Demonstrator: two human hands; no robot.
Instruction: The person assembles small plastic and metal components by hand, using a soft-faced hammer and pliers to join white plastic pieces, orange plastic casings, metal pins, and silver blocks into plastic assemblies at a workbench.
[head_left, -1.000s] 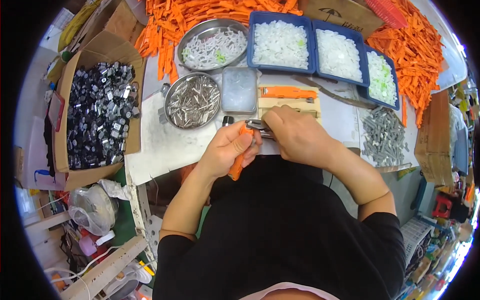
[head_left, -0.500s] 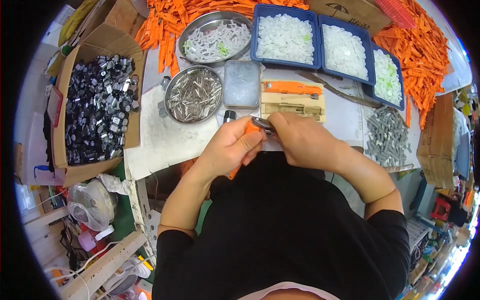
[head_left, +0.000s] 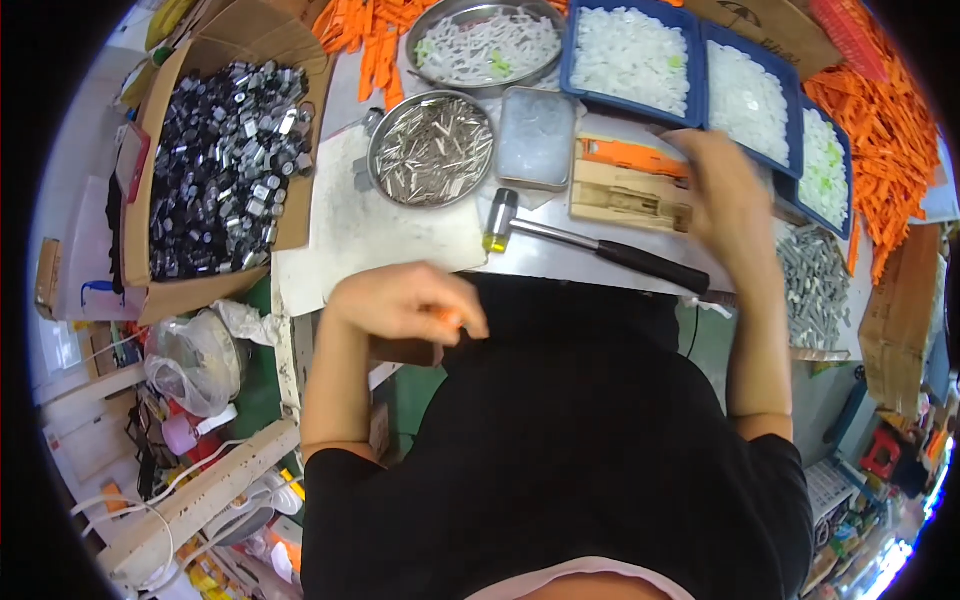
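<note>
Low over the table's front edge, my left hand [head_left: 400,302] is curled round an orange plastic part [head_left: 448,318], most of which its fingers cover. My right hand [head_left: 728,195], smeared by motion, is raised at the right end of a wooden fixture [head_left: 625,205]. Whether it holds anything does not show. A long orange plastic handle piece [head_left: 630,155] lies in the fixture's upper slot, its right end close to my right fingers. Between my hands rests a small mallet [head_left: 560,236] with a black grip and a yellow-tipped head.
Behind the fixture stand a round tray of metal pins [head_left: 432,150], a tin of clear jelly-like stuff [head_left: 536,138] and blue trays [head_left: 697,70] of whitish pieces. A carton of dark metallic caps [head_left: 225,170] is at left. Grey pieces [head_left: 812,285] and orange parts [head_left: 885,170] are heaped at right.
My hands have parted: the left dropped left and nearer with the orange part, the right swung up and right to the fixture. The mallet is now uncovered, and the whole view has shifted.
</note>
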